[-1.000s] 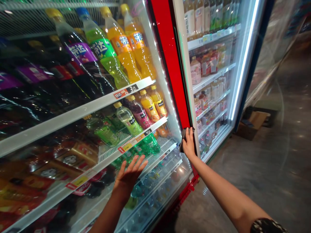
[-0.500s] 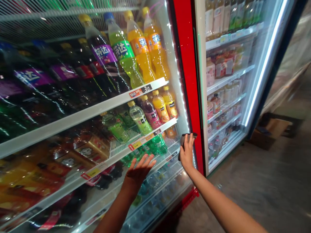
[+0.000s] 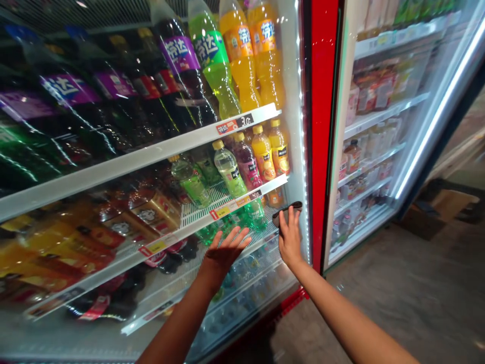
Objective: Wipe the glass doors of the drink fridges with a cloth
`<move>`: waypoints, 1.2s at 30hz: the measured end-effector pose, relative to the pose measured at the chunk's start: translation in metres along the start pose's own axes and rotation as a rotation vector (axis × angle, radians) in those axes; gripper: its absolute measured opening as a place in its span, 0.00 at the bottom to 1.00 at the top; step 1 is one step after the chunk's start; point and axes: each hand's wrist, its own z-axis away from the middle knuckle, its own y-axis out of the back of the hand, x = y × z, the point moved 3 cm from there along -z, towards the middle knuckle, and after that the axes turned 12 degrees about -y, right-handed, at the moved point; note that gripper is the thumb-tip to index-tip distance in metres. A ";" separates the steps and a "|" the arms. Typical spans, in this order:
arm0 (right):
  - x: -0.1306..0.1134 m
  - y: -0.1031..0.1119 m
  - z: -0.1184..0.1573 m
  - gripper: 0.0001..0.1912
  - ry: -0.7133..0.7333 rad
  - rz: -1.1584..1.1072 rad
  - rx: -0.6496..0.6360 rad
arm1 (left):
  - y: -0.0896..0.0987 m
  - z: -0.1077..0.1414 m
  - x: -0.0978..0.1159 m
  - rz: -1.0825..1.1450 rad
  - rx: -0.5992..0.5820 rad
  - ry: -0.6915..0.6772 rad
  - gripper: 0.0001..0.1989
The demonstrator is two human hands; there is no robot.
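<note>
My left hand [image 3: 228,247] is raised with its fingers spread and holds nothing, in front of the lower shelves near some green bottles [image 3: 255,215]. To its right, my right hand [image 3: 291,232] has its fingers bent over a dark, flat object [image 3: 285,212], whose kind I cannot make out; part of it is hidden by the fingers. Just above stand small juice bottles, among them a yellow one [image 3: 279,149] and a purple one [image 3: 248,164].
Large soda bottles, one with a green label [image 3: 210,50], fill the upper shelf [image 3: 151,159]. A red cooler frame [image 3: 322,126] stands right of my hands. Beyond it is a second lit cooler [image 3: 341,253], with a cardboard box [image 3: 435,210] on the floor.
The view has shifted, so the coolers appear further right and the upper shelves higher. The dark object and my right hand now appear further left against the red frame.
</note>
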 end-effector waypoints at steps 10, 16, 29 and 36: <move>-0.002 0.012 0.001 0.54 0.019 0.012 0.038 | 0.012 0.037 0.018 -0.001 0.011 0.073 0.28; -0.061 -0.026 0.061 0.52 0.264 0.072 -0.155 | 0.021 0.109 0.030 0.129 0.046 0.099 0.27; -0.109 -0.046 0.083 0.53 0.157 0.002 0.025 | 0.024 0.221 0.008 0.172 0.038 0.109 0.23; -0.065 -0.034 0.082 0.44 0.389 0.088 0.148 | 0.006 0.235 0.022 0.019 -0.051 0.137 0.26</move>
